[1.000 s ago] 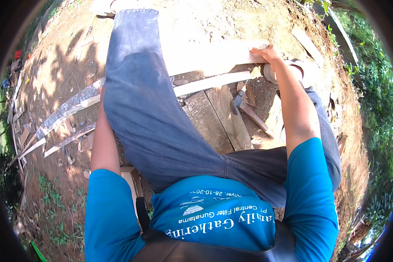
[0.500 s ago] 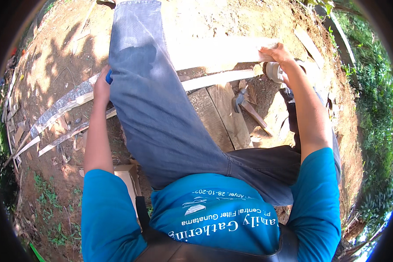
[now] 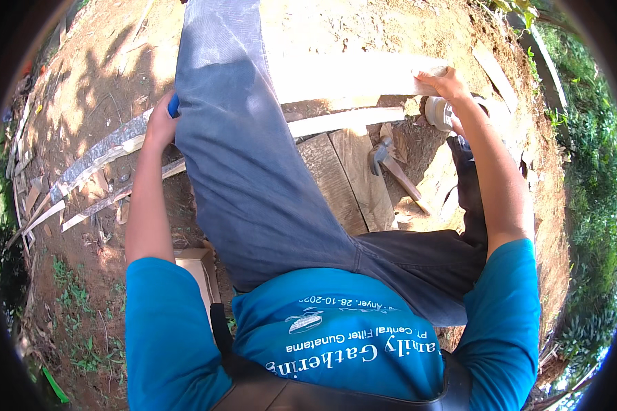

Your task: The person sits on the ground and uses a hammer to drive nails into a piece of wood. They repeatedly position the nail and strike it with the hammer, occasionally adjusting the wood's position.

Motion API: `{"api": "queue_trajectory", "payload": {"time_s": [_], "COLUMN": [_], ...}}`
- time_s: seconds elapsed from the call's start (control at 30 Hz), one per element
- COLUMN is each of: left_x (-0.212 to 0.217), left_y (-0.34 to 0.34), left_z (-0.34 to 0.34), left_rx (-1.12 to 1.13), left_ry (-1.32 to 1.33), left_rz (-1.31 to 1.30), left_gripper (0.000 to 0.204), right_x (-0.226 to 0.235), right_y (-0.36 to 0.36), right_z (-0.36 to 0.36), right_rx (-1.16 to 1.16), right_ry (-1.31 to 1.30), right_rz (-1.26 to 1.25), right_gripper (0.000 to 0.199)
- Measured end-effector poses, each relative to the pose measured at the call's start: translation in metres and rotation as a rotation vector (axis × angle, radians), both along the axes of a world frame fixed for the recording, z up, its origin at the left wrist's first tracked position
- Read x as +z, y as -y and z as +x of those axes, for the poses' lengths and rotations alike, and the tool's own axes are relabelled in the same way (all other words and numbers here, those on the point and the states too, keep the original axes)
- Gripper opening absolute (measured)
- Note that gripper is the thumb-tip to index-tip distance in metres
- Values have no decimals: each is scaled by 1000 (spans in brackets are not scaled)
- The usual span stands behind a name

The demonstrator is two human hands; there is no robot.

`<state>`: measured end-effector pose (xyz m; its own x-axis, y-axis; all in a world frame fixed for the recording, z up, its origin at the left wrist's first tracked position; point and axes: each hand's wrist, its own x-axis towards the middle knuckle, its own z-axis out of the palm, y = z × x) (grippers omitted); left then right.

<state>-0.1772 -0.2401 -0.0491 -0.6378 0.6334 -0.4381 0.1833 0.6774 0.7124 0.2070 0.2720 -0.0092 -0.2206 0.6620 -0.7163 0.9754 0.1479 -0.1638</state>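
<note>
My right hand (image 3: 449, 85) grips the right end of a wide, pale wooden board (image 3: 349, 77), thumb on its near edge. Glaring sunlight washes out most of the board. It runs leftward behind my raised left trouser leg (image 3: 230, 130). On the far side of that leg's left edge, my left hand (image 3: 161, 123) is closed round a small blue object (image 3: 173, 106), mostly hidden, so its kind cannot be told. A narrower wooden strip (image 3: 349, 119) lies nearer me, below the board.
A hammer (image 3: 396, 175) with a wooden handle lies beside flat wooden planks (image 3: 329, 178) between my legs. Long rough strips (image 3: 99, 161) stretch across the soil at left. A cardboard box (image 3: 195, 264) sits by my left elbow. Greenery (image 3: 589, 151) borders the right.
My left hand has shifted slightly farther from me along the leg with the blue object. My right hand has moved a little to the right, still on the board's end.
</note>
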Motion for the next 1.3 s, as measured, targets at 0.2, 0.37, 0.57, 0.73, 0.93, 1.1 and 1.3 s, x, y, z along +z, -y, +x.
{"api": "queue_trajectory", "payload": {"time_s": [0.2, 0.37, 0.57, 0.73, 0.93, 1.1, 1.3], "left_x": [103, 108, 32, 12, 42, 48, 96], "left_y": [-115, -233, -275, -268, -265, -259, -258], "left_z": [2, 57, 96, 101, 122, 124, 123], "left_rx": [159, -563, -721, -947, -984, -976, -949], "left_ry": [-338, -431, 35, -119, -139, -206, -301], "left_rz": [-102, -14, -586, -568, -511, -544, -531], "left_gripper": [35, 45, 53, 57, 53, 49, 47], "right_x": [-12, -23, -25, -44, -61, -47, -43], "right_y": [13, 10, 17, 10, 6, 12, 16], "right_z": [4, 5, 6, 10, 12, 5, 6], "right_rx": [-232, -338, -403, -326, -207, -203, -195], "right_ry": [-138, -231, -270, -191, -179, -239, -112], "right_rz": [49, 48, 190, 380, 448, 327, 323], "right_gripper": [96, 111, 105, 91, 78, 80, 76]}}
